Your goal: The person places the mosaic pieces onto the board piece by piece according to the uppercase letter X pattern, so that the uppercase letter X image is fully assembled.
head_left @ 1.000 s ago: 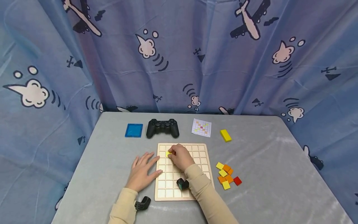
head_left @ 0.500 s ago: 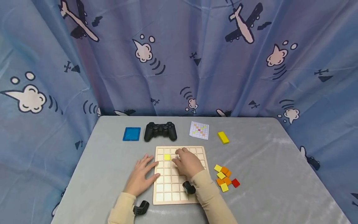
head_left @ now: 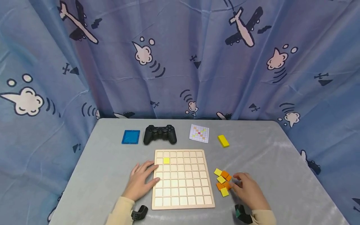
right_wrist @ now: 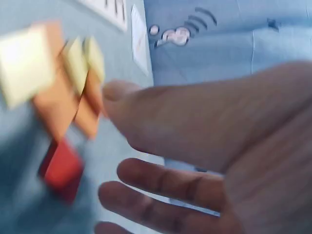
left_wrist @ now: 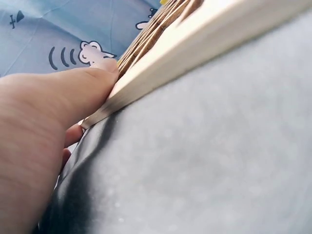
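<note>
My left hand (head_left: 140,181) rests at the left edge of a wooden grid board (head_left: 181,207), its thumb on the rim, also seen in the left wrist view. One yellow square tile (head_left: 166,160) lies in a cell near the board's far left corner. To the right of the board is a loose cluster of yellow tiles (head_left: 224,192) and orange tiles (head_left: 220,186). My right hand (head_left: 249,191) hovers beside that cluster, fingers loosely bent and apart, holding nothing visible. A red tile (right_wrist: 64,170) shows in the right wrist view; in the head view the hand hides it.
Behind the board lie a blue square tray (head_left: 130,137), a black game controller (head_left: 160,134), a printed grid card (head_left: 199,133) and a yellow block (head_left: 223,141). A patterned blue curtain (head_left: 168,62) hangs behind the grey table (head_left: 95,175).
My right hand has let go of the yellow tile, now lying in its cell, and has moved right to the loose tiles. The left hand has stayed at the board's edge.
</note>
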`<state>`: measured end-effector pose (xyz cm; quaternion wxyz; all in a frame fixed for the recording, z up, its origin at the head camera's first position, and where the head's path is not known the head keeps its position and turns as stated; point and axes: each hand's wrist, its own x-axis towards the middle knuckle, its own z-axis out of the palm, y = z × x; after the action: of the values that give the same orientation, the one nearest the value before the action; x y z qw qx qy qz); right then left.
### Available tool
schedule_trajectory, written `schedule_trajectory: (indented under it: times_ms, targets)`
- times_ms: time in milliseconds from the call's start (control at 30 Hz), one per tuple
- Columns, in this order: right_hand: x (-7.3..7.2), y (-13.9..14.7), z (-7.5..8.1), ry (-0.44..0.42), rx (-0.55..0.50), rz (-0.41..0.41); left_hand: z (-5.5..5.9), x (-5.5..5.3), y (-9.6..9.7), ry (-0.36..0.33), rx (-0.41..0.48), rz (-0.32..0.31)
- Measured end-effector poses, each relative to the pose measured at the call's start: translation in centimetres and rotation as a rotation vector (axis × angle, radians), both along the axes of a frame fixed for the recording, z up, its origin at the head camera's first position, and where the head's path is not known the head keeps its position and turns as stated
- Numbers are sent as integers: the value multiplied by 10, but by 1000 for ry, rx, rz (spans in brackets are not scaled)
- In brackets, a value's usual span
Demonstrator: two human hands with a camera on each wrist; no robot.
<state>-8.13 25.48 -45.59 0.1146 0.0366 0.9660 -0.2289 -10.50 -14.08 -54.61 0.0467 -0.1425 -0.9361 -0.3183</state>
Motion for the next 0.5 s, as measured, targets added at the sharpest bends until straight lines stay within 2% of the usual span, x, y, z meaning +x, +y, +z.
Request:
schedule_trajectory:
  times_ms: [233,500]
  targets:
    - [7,12,-15,-74,31,-18,-1,1,-1,-44,-10,27]
    - [8,10,-21,-34,51,6,-1,-1,0,-49,-6,27]
